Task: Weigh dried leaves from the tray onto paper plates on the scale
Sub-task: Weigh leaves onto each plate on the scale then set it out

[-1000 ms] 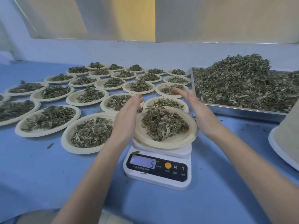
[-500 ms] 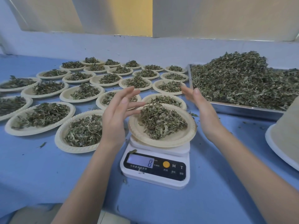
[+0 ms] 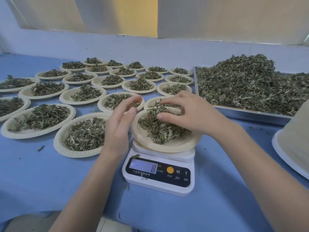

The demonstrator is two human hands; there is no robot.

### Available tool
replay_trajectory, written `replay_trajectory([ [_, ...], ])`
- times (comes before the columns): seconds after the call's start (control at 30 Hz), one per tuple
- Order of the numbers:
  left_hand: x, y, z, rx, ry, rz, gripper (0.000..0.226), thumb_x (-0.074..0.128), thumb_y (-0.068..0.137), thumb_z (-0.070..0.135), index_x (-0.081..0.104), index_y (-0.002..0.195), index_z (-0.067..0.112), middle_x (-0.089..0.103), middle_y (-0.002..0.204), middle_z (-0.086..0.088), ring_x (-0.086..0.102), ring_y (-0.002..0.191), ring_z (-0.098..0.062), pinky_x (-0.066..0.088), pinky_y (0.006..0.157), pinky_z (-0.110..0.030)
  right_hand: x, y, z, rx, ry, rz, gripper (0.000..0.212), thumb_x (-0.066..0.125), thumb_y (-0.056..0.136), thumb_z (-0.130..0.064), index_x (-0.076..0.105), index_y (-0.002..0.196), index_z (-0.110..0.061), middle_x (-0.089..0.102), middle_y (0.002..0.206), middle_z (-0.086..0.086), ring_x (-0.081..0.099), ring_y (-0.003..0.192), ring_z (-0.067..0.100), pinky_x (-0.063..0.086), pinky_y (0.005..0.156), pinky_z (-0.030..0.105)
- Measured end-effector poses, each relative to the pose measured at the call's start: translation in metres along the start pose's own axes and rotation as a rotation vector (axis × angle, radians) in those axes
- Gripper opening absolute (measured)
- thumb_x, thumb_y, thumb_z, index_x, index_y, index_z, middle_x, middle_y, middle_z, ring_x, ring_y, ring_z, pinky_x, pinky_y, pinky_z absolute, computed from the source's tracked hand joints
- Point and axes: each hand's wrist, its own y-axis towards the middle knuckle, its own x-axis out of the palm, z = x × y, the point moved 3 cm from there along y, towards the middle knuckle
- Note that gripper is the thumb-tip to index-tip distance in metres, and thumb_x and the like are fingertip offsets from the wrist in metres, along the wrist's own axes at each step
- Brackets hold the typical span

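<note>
- Scale [image 3: 158, 174]: white, dark front panel, at 6 o'clock on the blue bench [image 3: 50, 181]; its display reads 8.
- Paper plate [image 3: 167, 144]: sits on the scale, tilted slightly, with a heap of dried leaves [image 3: 158, 129] in it.
- Right hand [image 3: 192, 113]: over the plate from 3 o'clock, fingers curled down onto the heap and touching the leaves; whether it actually pinches any cannot be told.
- Left hand [image 3: 120, 121]: at 9 o'clock of the plate, just beside its rim, fingers straight and slightly spread, holding nothing.
- Tray [image 3: 250, 113]: metal, at 2 o'clock, piled high with loose dried leaves.
- Filled plates [image 3: 83, 96]: many, each with a leaf portion, in rows from 9 to 12 o'clock; the nearest one lies just left of the scale.
- Plate stack [image 3: 294, 148]: pale, at the 3 o'clock edge, partly out of view.
- Loose leaf bits: scattered on the bench and one on the scale's front.
</note>
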Motion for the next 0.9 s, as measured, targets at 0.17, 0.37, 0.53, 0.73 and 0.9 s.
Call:
replay_trajectory([
  [0.17,-0.001,-0.001,0.001,-0.010,0.027,0.023,0.044,0.039,0.088,0.029,0.057,0.124,0.011,0.059,0.125,0.005,0.053,0.116,-0.009,0.041,0.098,-0.027,0.000,0.026,-0.024,-0.012,-0.173,-0.126,0.065,0.043,0.072,-0.080,0.048,0.129,-0.049,0.048,0.102,-0.006,0.051,0.109,0.020,0.045,0.087,0.036],
  [0.37,-0.002,0.000,-0.001,-0.005,0.015,0.046,0.041,0.039,0.088,0.027,0.057,0.123,0.012,0.060,0.119,0.010,0.054,0.109,-0.003,0.041,0.092,-0.020,0.002,0.038,-0.042,-0.089,-0.202,-0.166,0.028,0.069,0.077,-0.047,0.070,0.102,-0.036,0.047,0.066,-0.020,0.053,0.073,0.008,0.041,0.060,0.024],
  [0.53,-0.003,0.001,-0.003,-0.012,0.017,0.069,0.044,0.039,0.088,0.030,0.057,0.123,0.012,0.060,0.122,0.008,0.053,0.113,-0.011,0.042,0.095,-0.029,-0.022,0.037,-0.036,-0.090,0.006,0.017,0.011,0.072,0.079,-0.027,0.076,0.089,-0.026,0.058,0.063,-0.019,0.060,0.066,0.003,0.041,0.053,0.011],
  [0.73,-0.004,0.000,-0.003,-0.017,0.007,0.077,0.041,0.039,0.088,0.030,0.057,0.121,0.016,0.060,0.118,0.015,0.054,0.112,-0.007,0.040,0.099,-0.036,-0.034,0.030,-0.014,-0.005,0.512,0.088,0.006,0.077,0.078,-0.015,0.075,0.083,-0.017,0.070,0.061,-0.005,0.065,0.054,0.008,0.051,0.059,0.015],
  [0.9,-0.004,0.000,-0.004,-0.038,-0.001,0.080,0.044,0.040,0.087,0.031,0.057,0.124,0.014,0.059,0.122,0.011,0.053,0.115,-0.011,0.041,0.099,-0.036,-0.027,0.028,0.009,0.091,0.822,0.109,0.011,0.075,0.078,-0.008,0.071,0.088,-0.013,0.069,0.063,-0.004,0.060,0.053,0.008,0.054,0.059,0.016],
])
